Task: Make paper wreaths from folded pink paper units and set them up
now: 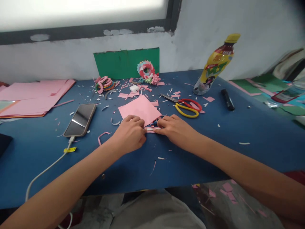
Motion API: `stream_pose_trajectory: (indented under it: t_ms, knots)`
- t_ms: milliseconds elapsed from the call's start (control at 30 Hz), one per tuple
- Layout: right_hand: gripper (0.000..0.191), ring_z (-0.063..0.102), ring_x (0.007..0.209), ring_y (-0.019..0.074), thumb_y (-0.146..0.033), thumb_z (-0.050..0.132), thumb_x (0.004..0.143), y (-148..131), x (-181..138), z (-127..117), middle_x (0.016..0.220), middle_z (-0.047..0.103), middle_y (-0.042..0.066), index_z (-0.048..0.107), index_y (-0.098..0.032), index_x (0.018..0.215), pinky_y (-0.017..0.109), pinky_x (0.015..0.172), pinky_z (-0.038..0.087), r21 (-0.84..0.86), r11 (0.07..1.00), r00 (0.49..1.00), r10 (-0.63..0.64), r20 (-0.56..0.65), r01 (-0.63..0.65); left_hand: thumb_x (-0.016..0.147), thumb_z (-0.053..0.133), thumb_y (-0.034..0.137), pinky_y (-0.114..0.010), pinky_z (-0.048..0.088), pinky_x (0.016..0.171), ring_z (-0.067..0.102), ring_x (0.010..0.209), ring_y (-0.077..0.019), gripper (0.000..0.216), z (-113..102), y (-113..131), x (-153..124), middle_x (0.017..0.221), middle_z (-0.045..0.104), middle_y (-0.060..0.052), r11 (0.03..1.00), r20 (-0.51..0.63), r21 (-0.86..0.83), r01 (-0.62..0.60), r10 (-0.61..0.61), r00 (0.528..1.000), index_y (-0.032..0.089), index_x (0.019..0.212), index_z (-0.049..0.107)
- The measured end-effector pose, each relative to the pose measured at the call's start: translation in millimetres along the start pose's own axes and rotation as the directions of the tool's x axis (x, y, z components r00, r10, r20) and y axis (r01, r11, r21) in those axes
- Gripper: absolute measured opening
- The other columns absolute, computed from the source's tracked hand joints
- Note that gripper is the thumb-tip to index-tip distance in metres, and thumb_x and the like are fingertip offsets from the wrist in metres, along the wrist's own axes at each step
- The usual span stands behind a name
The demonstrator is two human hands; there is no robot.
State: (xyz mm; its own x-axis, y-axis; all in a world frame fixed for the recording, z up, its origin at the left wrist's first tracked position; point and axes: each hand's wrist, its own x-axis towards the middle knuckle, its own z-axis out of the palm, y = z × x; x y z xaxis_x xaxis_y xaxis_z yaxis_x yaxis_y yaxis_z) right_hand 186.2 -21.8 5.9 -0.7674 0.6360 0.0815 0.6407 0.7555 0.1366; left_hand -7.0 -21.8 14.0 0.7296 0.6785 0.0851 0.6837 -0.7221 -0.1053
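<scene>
My left hand and my right hand rest close together on the blue table. Both have their fingers curled, pinching a narrow pink paper strip that lies flat between them. Just behind the strip lies a square pink paper sheet. A dark pen tip shows beside my right fingers, mostly hidden.
Red and yellow scissors lie right of the sheet. A phone on a white cable lies to the left. A yellow bottle, black marker, pink paper stack, green card, folded paper wreaths and scraps lie around.
</scene>
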Motion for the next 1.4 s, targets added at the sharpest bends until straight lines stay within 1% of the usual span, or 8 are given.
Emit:
stream_pose_trajectory:
  t_ms: [267,633,800,933,1000,1100,1233,1400]
  knots:
    - [0.032,0.050,0.084,0.0208,-0.010,0.046,0.085,2,-5,-12,0.091,0.061,0.006,0.067,-0.030,0.100,0.032,0.064,0.022,-0.039,0.990,0.984,0.138,0.111,-0.135,0.077,0.047,0.021,-0.036,0.034,0.080,0.055,0.088,-0.0214,0.023,-3,-2,-1,0.081,0.062,-0.006,0.998,0.020,-0.056,0.032,-0.031,0.999,0.021,0.079,0.071]
    - [0.027,0.054,0.070,0.0173,-0.014,0.050,0.081,11,-7,-16,0.073,0.059,0.005,0.071,-0.029,0.091,0.029,0.054,0.021,0.024,0.970,0.947,0.233,0.220,-0.244,0.082,0.041,0.021,-0.038,0.034,0.082,0.053,0.087,-0.0231,0.026,7,6,1,0.087,0.062,-0.008,0.996,-0.061,0.053,-0.070,0.073,0.995,0.014,0.080,0.065]
    - [0.026,0.056,0.069,0.0150,-0.015,0.050,0.081,19,-9,-11,0.075,0.060,0.003,0.071,-0.027,0.091,0.026,0.057,0.030,0.139,0.968,0.967,0.184,0.176,-0.210,0.084,0.040,0.023,-0.037,0.035,0.079,0.053,0.085,-0.0225,0.026,9,6,4,0.087,0.061,-0.008,0.994,-0.040,0.067,-0.085,0.087,0.995,0.014,0.088,0.064]
    - [0.025,0.057,0.075,0.0145,-0.014,0.047,0.082,15,-6,-6,0.083,0.061,0.004,0.070,-0.019,0.090,0.024,0.065,0.038,0.246,0.926,0.957,0.287,0.034,-0.286,0.085,0.040,0.022,-0.037,0.035,0.075,0.053,0.083,-0.0235,0.026,8,10,6,0.085,0.062,-0.010,0.985,-0.022,0.122,-0.121,0.124,0.992,0.012,0.085,0.064]
    - [0.024,0.057,0.080,0.0150,-0.016,0.047,0.084,11,-5,-4,0.086,0.061,0.004,0.069,-0.019,0.091,0.024,0.070,0.039,0.288,0.930,0.970,0.241,-0.012,-0.228,0.085,0.040,0.022,-0.038,0.035,0.073,0.054,0.083,-0.0244,0.027,8,10,7,0.085,0.062,-0.010,0.982,-0.011,0.134,-0.132,0.135,0.991,0.011,0.084,0.064]
    - [0.022,0.057,0.084,0.0167,-0.023,0.050,0.084,9,-4,-2,0.089,0.060,0.004,0.069,-0.024,0.094,0.026,0.071,0.041,0.322,0.937,0.990,0.135,0.030,-0.137,0.087,0.040,0.025,-0.037,0.036,0.074,0.054,0.085,-0.0240,0.028,8,7,9,0.085,0.063,-0.010,0.987,-0.008,0.088,-0.132,0.133,0.991,0.012,0.084,0.065]
    - [0.023,0.056,0.088,0.0211,-0.035,0.061,0.077,14,-2,2,0.093,0.059,0.006,0.068,-0.020,0.094,0.031,0.074,0.043,0.384,0.909,0.987,0.153,0.057,-0.163,0.090,0.037,0.027,-0.033,0.037,0.075,0.056,0.083,-0.0192,0.031,12,-4,10,0.088,0.065,-0.007,0.991,-0.071,0.008,-0.133,0.133,0.989,0.015,0.084,0.065]
    - [0.020,0.055,0.091,0.0196,-0.026,0.061,0.077,22,2,4,0.096,0.062,0.008,0.064,-0.015,0.093,0.031,0.081,0.042,0.592,0.799,0.988,0.148,-0.033,-0.100,0.088,0.040,0.022,-0.033,0.037,0.075,0.058,0.081,-0.0189,0.027,14,-13,10,0.084,0.067,-0.007,0.988,-0.139,-0.061,-0.139,0.129,0.982,0.014,0.082,0.065]
